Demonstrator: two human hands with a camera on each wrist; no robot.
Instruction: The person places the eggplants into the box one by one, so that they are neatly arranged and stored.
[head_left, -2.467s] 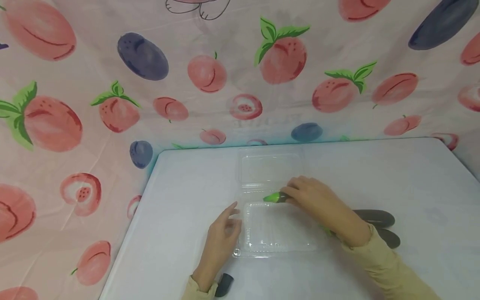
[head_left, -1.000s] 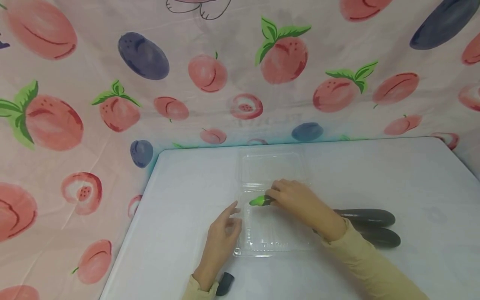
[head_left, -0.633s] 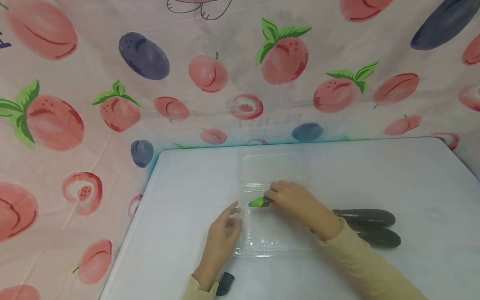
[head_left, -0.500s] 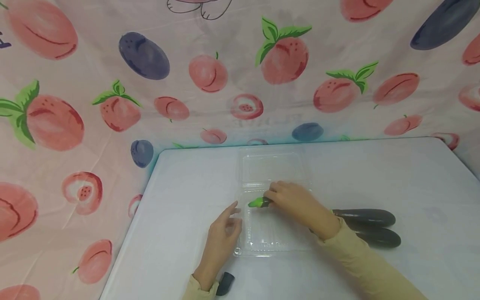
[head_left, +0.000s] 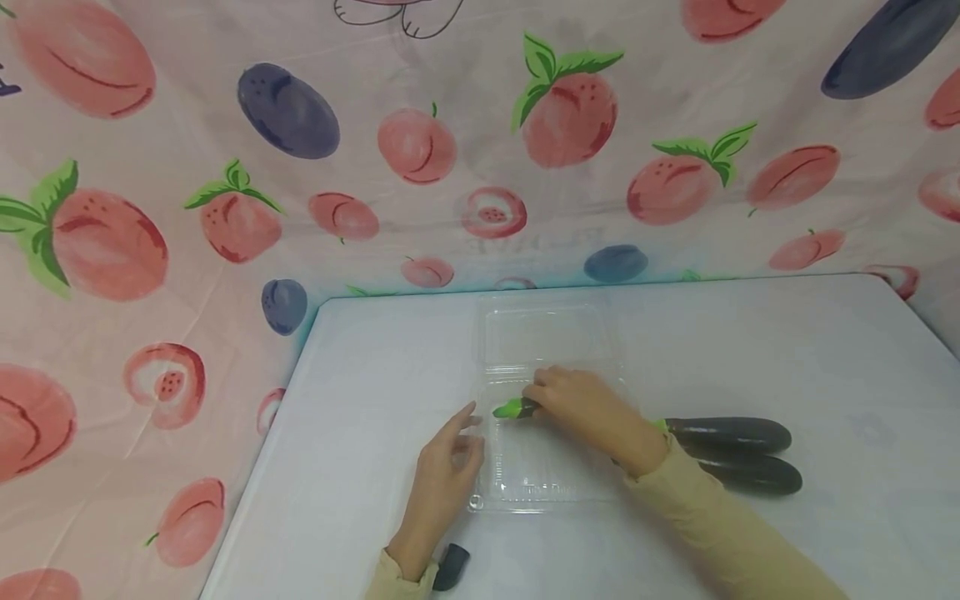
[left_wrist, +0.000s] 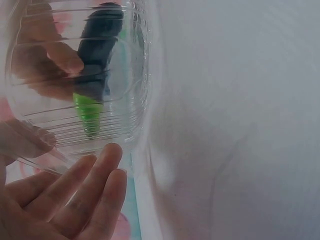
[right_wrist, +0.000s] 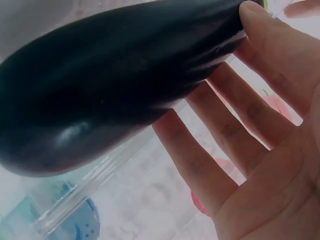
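Observation:
My right hand [head_left: 588, 412] holds an eggplant [right_wrist: 100, 80] near its green-capped end, thumb on one side and fingers along the other. The eggplant lies over the near half of a clear plastic clamshell container [head_left: 525, 507]; in the head view the hand hides most of it. Through the clear wall, the left wrist view shows its green cap [left_wrist: 88, 107] pointing toward my left hand. That left hand [head_left: 446, 467] stays at the container's left side with fingers extended, fingertips close to or touching the wall; exact contact is unclear.
Two more eggplants [head_left: 731, 435] lie side by side to the right of the container, partly behind my right forearm. The container's lid [head_left: 551, 337] is folded back toward the fruit-print cloth [head_left: 450, 75]. A short dark object [head_left: 452, 567] sits beside my left cuff.
My right hand has carried the eggplant left over the container, then slightly lower and nearer. More of the two eggplants at the right shows. My left hand has stayed in place.

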